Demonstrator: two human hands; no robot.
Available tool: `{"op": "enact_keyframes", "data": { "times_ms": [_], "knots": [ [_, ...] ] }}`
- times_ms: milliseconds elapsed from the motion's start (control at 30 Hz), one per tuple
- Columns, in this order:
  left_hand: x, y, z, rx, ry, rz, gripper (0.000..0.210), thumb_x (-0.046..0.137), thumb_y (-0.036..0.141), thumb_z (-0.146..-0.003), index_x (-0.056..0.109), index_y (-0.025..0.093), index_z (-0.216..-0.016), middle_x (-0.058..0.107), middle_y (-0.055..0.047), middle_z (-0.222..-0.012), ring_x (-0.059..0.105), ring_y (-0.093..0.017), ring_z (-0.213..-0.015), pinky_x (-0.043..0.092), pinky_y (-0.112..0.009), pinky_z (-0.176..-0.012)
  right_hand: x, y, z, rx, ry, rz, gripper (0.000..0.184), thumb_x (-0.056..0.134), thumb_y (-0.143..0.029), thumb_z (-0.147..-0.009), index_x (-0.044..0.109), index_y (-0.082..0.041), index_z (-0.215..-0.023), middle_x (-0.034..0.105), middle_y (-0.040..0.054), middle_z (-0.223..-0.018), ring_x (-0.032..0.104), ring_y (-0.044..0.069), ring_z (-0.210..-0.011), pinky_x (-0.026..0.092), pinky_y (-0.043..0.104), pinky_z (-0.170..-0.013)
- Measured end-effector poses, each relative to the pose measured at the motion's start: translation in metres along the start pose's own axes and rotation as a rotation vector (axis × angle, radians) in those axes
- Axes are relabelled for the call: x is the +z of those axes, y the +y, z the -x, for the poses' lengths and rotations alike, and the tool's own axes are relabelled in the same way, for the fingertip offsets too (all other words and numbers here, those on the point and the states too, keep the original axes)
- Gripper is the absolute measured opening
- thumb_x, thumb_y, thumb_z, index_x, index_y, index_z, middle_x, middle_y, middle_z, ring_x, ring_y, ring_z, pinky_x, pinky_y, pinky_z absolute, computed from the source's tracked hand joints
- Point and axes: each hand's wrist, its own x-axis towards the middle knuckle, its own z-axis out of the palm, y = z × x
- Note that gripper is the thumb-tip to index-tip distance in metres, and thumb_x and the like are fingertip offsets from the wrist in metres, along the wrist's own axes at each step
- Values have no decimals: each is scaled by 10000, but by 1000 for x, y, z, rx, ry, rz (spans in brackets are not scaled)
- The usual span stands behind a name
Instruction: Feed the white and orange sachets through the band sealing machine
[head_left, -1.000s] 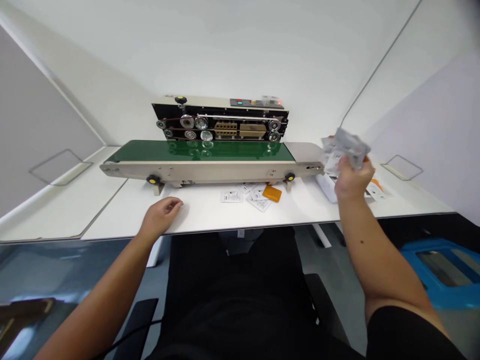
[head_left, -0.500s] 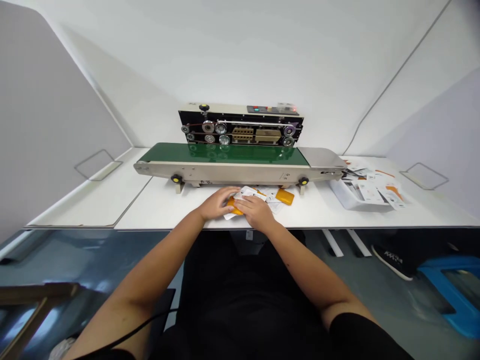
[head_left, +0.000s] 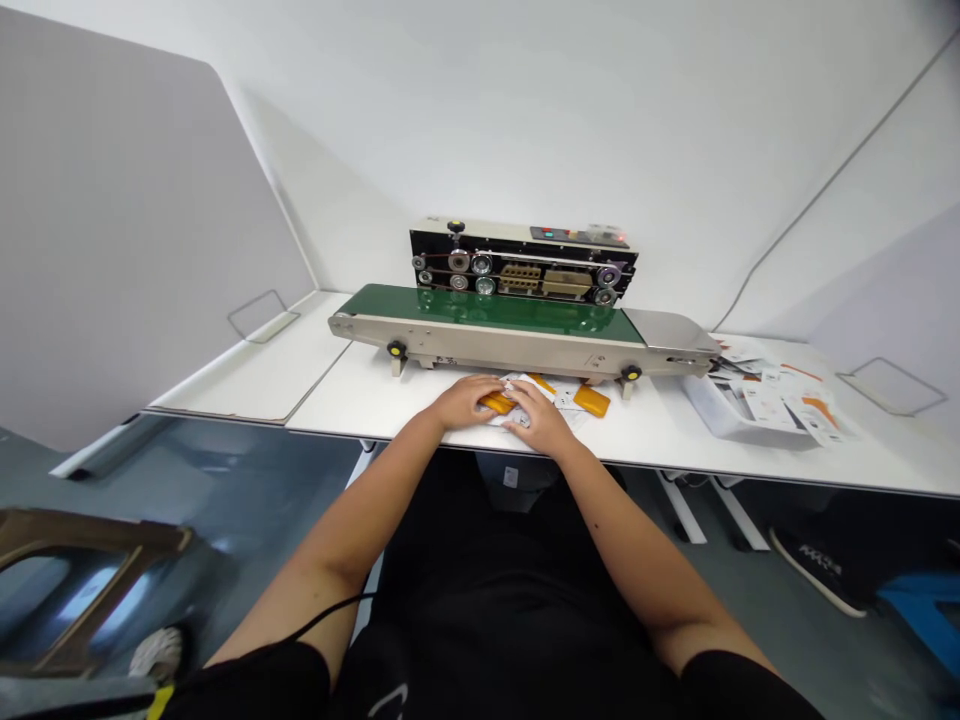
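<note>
Both bare hands rest close together at the near edge of the long white counter (head_left: 645, 425). The left hand (head_left: 466, 402) is curved, its fingers and thumb spread partly apart around a glossy orange rectangular packet (head_left: 498, 402); whether its grip is firm on it, I cannot tell. The right hand (head_left: 545, 420) lies just beside it, fingers loosely bent and pointing toward the left hand, touching the flat white packets with dark print (head_left: 517, 414) heaped between the two; how much its grip has hold of is hidden.

A second glossy orange packet (head_left: 592, 401) lies to the right of the right hand, near the edge of the heap. Behind the hands stands a beige metal conveyor frame (head_left: 517, 352) with a smooth green belt (head_left: 480, 309), and behind that a black-fronted machine with round metal wheels (head_left: 525, 270). Farther right, a white plastic bin (head_left: 739, 428) overflows with white-and-orange printed packets (head_left: 769, 405).
</note>
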Motion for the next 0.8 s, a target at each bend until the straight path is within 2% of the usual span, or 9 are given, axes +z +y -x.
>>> {"op": "enact_keyframes", "data": {
  "times_ms": [100,200,367,433,500,633,733,800],
  "knots": [
    [0,-3,1,-11,43,-20,487,669,272,-816,624,187,-1294,656,-118,-1301,578,-278,-1237,420,-446,-1098,4,4,1,58,-12,42,565,663,-405,-872,540,-222,-1392,520,136,-1425,465,300,-1332,329,529,-1147],
    [-2,-3,1,-25,62,-35,444,657,301,-844,636,195,-1275,681,-115,-1244,602,-270,-1184,436,-439,-1069,9,8,1,98,5,97,586,687,-404,-846,551,-222,-1387,525,132,-1431,430,333,-1362,252,593,-1166],
    [-2,0,-1,-8,-35,-55,726,695,526,-823,496,196,-1438,490,-138,-1493,440,-318,-1380,331,-484,-1161,12,14,1,162,18,46,649,700,-391,-826,525,-202,-1422,470,132,-1490,410,309,-1392,332,505,-1160],
    [0,0,-1,-22,-61,-66,694,660,525,-855,491,192,-1441,469,-135,-1510,421,-315,-1398,329,-485,-1165,12,15,1,158,14,9,641,684,-366,-835,517,-199,-1430,458,128,-1502,421,289,-1388,339,479,-1163],
    [1,-2,-2,-48,-45,-73,592,632,471,-887,534,189,-1398,541,-132,-1446,478,-300,-1350,366,-468,-1141,12,15,1,164,24,-6,628,674,-343,-836,522,-187,-1425,458,136,-1501,421,287,-1390,334,478,-1167],
    [1,-4,-2,-92,21,-87,511,652,388,-869,584,181,-1332,646,-129,-1285,565,-290,-1226,431,-440,-1077,11,16,1,223,21,-14,573,672,-313,-835,566,-190,-1385,580,131,-1383,407,302,-1398,328,517,-1162],
    [0,-4,-1,-79,25,-88,531,658,381,-857,579,178,-1341,613,-134,-1332,528,-297,-1270,402,-449,-1110,11,17,1,234,4,-13,513,671,-305,-839,610,-214,-1340,621,106,-1337,406,311,-1397,322,547,-1160],
    [0,-2,-1,-70,20,-92,568,652,396,-859,554,187,-1377,560,-133,-1409,485,-304,-1324,362,-468,-1145,10,18,0,217,11,-19,540,680,-289,-820,604,-216,-1350,604,100,-1364,435,308,-1375,332,541,-1157]
  ]
}}
